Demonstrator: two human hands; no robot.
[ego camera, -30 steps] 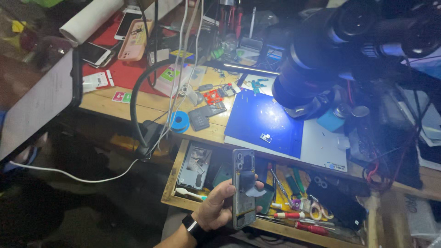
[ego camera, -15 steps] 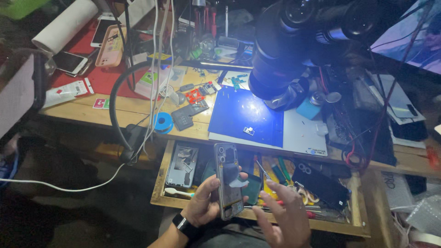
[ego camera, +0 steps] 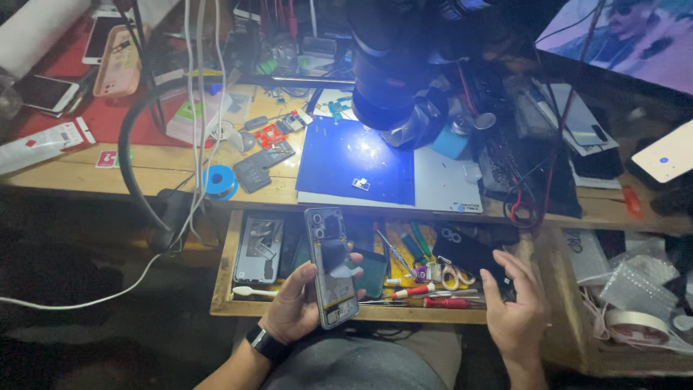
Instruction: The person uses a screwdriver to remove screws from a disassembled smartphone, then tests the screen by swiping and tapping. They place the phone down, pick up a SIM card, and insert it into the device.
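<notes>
My left hand [ego camera: 299,307] grips an opened phone [ego camera: 330,266] with its back cover off, held upright over the front edge of an open wooden drawer [ego camera: 225,278]. A dark band sits on that wrist. My right hand [ego camera: 514,307] hovers with fingers spread above the drawer's right end, holding nothing, close to a dark flat object [ego camera: 465,254] and scissors [ego camera: 449,274]. Red-handled screwdrivers [ego camera: 426,296] and tweezers lie in the drawer between the hands.
A blue work mat [ego camera: 354,162] with a small chip lies lit under a black microscope head [ego camera: 390,72]. Another opened phone [ego camera: 260,249] lies in the drawer's left part. Cables, a blue solder spool [ego camera: 219,180], phones and parts crowd the wooden bench. A screen stands at the top right.
The view swung left and nearer. My right hand came into view, touched the phone half a second ago, then moved off to the right. The left hand kept its hold.
</notes>
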